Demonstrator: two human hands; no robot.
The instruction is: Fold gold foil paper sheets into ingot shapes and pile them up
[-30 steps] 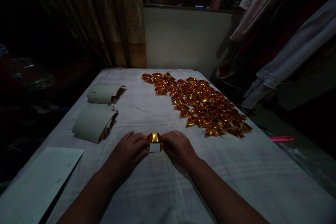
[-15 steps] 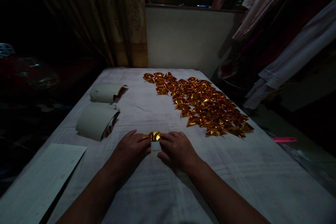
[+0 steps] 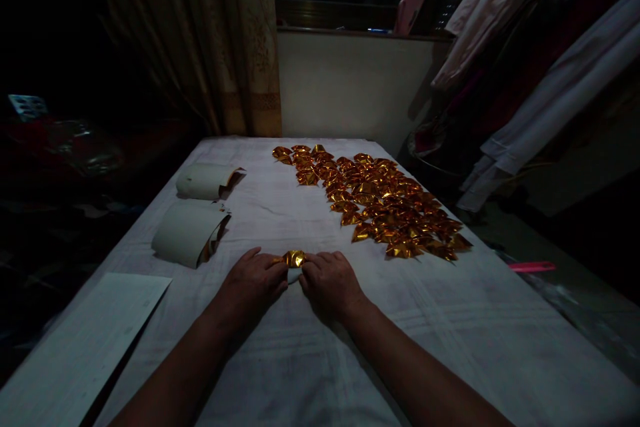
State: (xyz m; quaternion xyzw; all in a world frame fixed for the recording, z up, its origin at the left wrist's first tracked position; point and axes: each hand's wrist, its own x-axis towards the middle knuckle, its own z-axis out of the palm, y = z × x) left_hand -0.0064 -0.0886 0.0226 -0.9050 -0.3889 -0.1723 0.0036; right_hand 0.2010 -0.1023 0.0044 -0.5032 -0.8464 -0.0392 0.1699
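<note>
Between my two hands is a small piece of gold foil paper (image 3: pixel 294 258), shiny at the top, with a pale part showing below. My left hand (image 3: pixel 256 278) pinches its left end, fingers closed. The right end is gripped by my right hand (image 3: pixel 327 280), whose thumb is tucked in near the pale part. Both hands rest low over the cloth-covered table (image 3: pixel 300 347). Beyond them, to the right, spreads a pile of folded gold foil pieces (image 3: pixel 380 200).
Two curved stacks of pale-backed paper (image 3: pixel 185 235) lie at the left. A flat pale board (image 3: pixel 95 333) is at the near left edge. Clothes (image 3: pixel 540 93) hang at the right, above a pink handle (image 3: pixel 533 267). A curtain (image 3: pixel 240 40) hangs behind the table.
My right thumb has moved in and up against the paper, and the pale lower part now looks bent and smaller. The camera view has shifted slightly.
</note>
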